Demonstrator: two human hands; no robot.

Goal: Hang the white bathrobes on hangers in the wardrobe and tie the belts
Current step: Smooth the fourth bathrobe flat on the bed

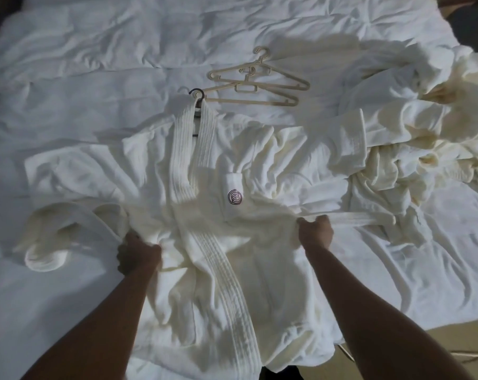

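Now, laid out label by label:
Bathrobe (155,171): flat on the bed (68,64), front up, dark hanger hook (196,91) at its collar.
Left hand (137,253): fingers curled, gripping robe fabric at the waist.
Right hand (314,229): clutching the belt (363,218) (it trails rightward).
Spare hangers (257,83): two, beige, beyond the collar.
More robes (413,133): heaped at right.

One bathrobe (218,171) lies flat, a heap of others (413,138) beside it; two loose beige hangers (259,83) and one dark hanger hook (196,91) show.

bathrobe (155,171) white, maroon logo (234,197) | hangers (259,83) beige | bedding (95,50) white
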